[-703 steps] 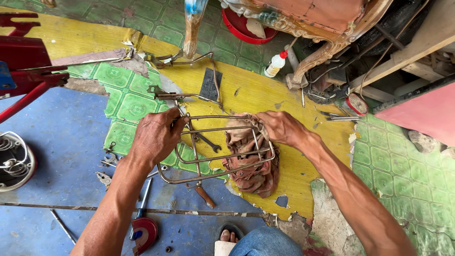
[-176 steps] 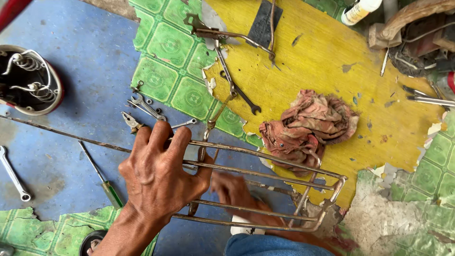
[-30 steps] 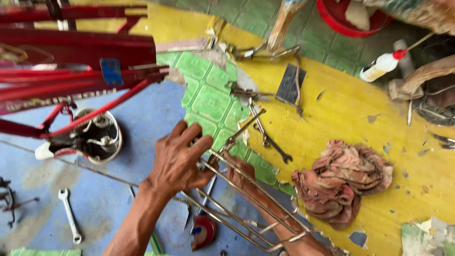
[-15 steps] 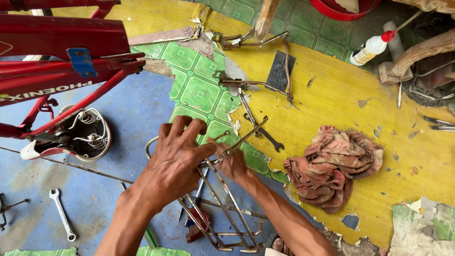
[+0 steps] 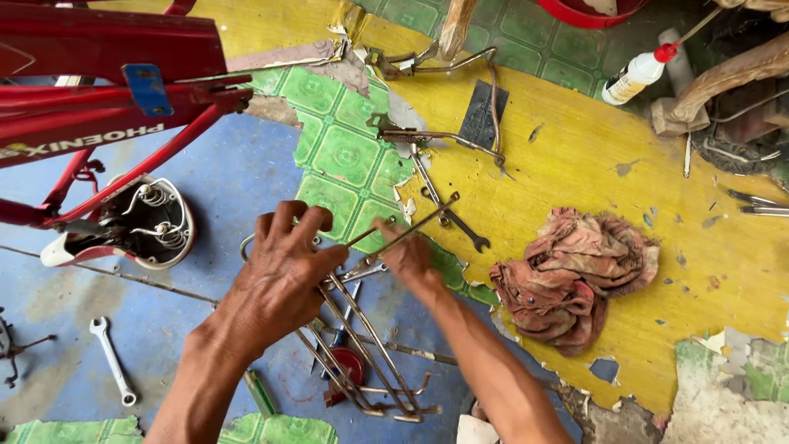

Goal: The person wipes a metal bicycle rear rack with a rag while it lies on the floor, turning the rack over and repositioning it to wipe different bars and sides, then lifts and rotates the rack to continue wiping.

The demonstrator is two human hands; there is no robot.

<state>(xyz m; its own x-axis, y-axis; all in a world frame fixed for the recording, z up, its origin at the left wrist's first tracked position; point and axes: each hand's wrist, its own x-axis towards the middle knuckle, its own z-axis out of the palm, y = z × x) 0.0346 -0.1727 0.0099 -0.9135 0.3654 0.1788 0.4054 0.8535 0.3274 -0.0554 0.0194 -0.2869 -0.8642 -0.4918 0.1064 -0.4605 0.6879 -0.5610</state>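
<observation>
Floor: patchwork of blue, green and yellow covering, torn in places.
Bicycle frame: red, far left, above an upturned saddle.
Rag: reddish, crumpled, right of the hands.
Wire rack: rusty metal carrier, centre near, tilted off the floor between both hands.
Left hand: fingers curled and clamped over the rack's upper rods.
Right hand: fingers closed around a stay rod at the rack's far end.
Doing it well: I judge a steady left grip lets the right work the stay without twisting the frame.
Wrench: small, lying near left.
</observation>
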